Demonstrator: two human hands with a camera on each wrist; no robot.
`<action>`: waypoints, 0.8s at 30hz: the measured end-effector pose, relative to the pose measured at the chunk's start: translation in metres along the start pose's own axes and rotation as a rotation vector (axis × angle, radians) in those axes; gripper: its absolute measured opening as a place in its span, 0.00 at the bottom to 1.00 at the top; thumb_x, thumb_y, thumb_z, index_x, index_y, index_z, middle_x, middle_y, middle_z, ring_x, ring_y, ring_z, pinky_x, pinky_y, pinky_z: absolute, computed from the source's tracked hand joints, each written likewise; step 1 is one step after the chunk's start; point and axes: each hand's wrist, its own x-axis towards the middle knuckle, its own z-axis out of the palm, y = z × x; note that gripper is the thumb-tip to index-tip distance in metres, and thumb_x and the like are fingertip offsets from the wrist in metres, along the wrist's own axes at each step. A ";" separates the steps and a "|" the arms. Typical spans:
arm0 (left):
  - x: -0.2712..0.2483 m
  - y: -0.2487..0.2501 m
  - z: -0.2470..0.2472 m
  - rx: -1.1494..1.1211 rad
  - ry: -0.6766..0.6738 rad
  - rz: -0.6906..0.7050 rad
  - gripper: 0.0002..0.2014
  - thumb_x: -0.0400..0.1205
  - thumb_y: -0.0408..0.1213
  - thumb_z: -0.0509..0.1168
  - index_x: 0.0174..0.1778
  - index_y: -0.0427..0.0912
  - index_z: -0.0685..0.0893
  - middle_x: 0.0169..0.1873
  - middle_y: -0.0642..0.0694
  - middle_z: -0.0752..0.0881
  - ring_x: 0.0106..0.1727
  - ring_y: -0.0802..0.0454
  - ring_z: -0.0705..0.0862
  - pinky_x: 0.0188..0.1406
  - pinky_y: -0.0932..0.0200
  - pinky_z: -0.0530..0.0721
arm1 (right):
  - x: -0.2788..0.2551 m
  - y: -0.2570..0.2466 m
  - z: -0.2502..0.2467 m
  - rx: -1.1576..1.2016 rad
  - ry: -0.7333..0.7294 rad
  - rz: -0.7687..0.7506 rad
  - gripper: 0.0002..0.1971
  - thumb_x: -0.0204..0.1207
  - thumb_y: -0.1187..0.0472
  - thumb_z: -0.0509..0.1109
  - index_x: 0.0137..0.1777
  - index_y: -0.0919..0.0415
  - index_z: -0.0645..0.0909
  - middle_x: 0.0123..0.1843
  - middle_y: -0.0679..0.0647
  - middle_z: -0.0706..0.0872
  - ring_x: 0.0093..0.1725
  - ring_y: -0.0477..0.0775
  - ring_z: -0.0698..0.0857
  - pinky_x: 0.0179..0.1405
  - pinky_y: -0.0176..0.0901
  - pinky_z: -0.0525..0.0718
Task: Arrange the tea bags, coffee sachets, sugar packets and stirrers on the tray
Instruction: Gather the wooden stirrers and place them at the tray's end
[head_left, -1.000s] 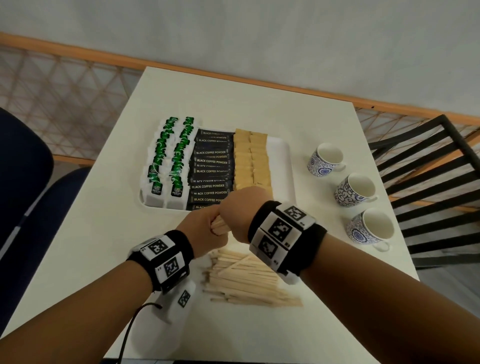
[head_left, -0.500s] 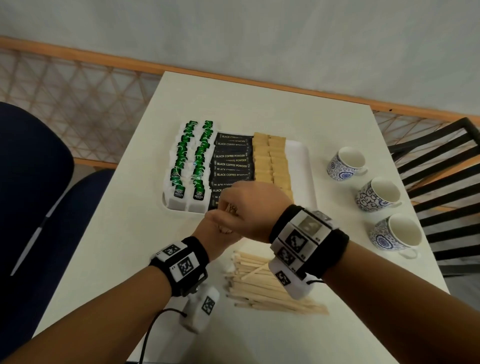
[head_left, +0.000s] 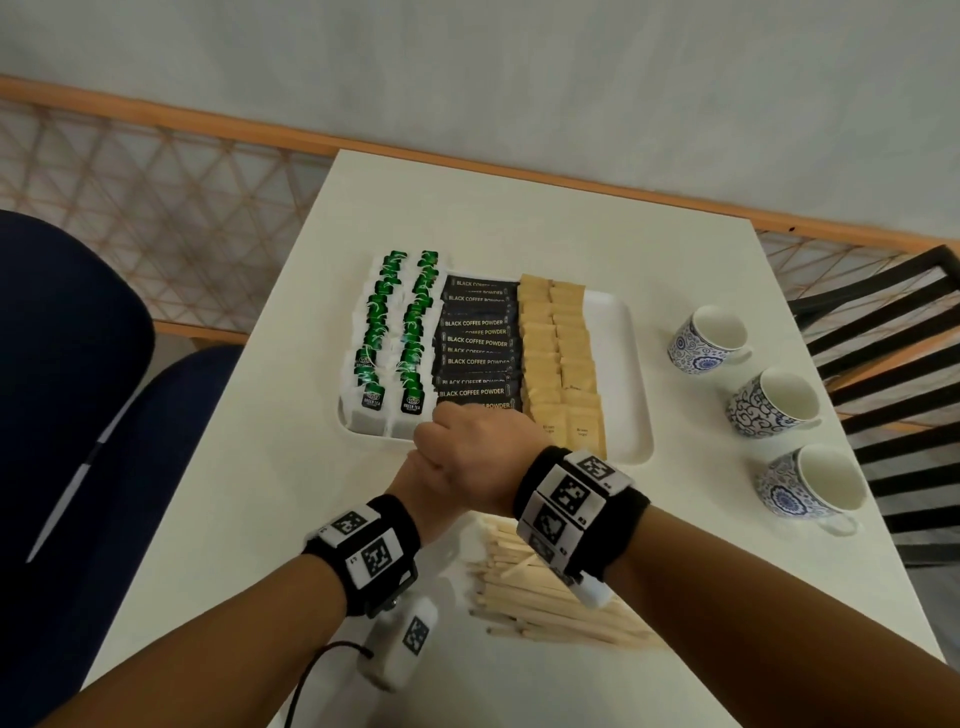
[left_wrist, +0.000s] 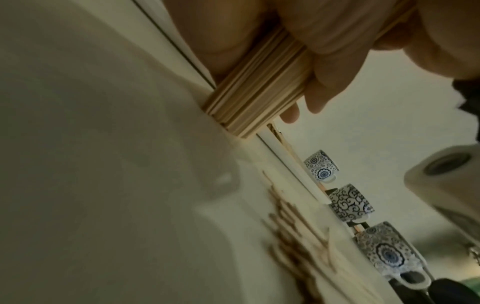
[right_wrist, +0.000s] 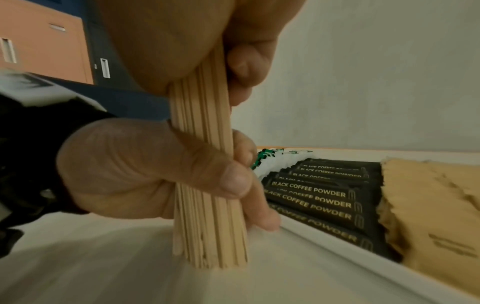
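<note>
Both hands, left (right_wrist: 145, 176) and right (head_left: 483, 457), grip an upright bundle of thin pale wooden stirrers (right_wrist: 207, 185), ends on the tabletop (right_wrist: 103, 267) by the tray's near edge (right_wrist: 363, 265).

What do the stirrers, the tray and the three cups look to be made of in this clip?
Stirrers: thin pale flat sticks with faint grain, matt; likely wood. Both hands grip a bundle upright on the table. Tray: smooth plain white with rounded rim; plastic or melamine, cannot tell. Cups: glossy white with blue patterns, likely glazed ceramic.
</note>
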 end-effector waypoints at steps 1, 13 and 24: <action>0.005 0.005 -0.005 -0.096 -0.041 -0.076 0.04 0.62 0.25 0.58 0.29 0.36 0.71 0.23 0.46 0.78 0.31 0.49 0.75 0.30 0.55 0.85 | 0.000 0.001 0.001 0.004 0.004 -0.009 0.19 0.75 0.52 0.55 0.30 0.61 0.79 0.27 0.52 0.76 0.21 0.52 0.74 0.20 0.34 0.62; 0.024 -0.010 -0.044 0.254 -0.684 0.324 0.08 0.74 0.38 0.67 0.39 0.54 0.74 0.33 0.54 0.80 0.33 0.58 0.79 0.30 0.65 0.73 | -0.024 0.047 -0.039 0.552 -0.086 0.667 0.07 0.74 0.46 0.71 0.43 0.45 0.87 0.39 0.41 0.86 0.41 0.41 0.83 0.45 0.47 0.84; 0.025 0.017 -0.058 0.610 -0.622 0.466 0.16 0.71 0.53 0.70 0.49 0.56 0.73 0.46 0.56 0.83 0.41 0.56 0.80 0.41 0.60 0.77 | -0.016 0.035 0.007 0.211 -0.553 0.517 0.15 0.71 0.55 0.69 0.58 0.54 0.76 0.54 0.52 0.86 0.53 0.57 0.84 0.53 0.48 0.83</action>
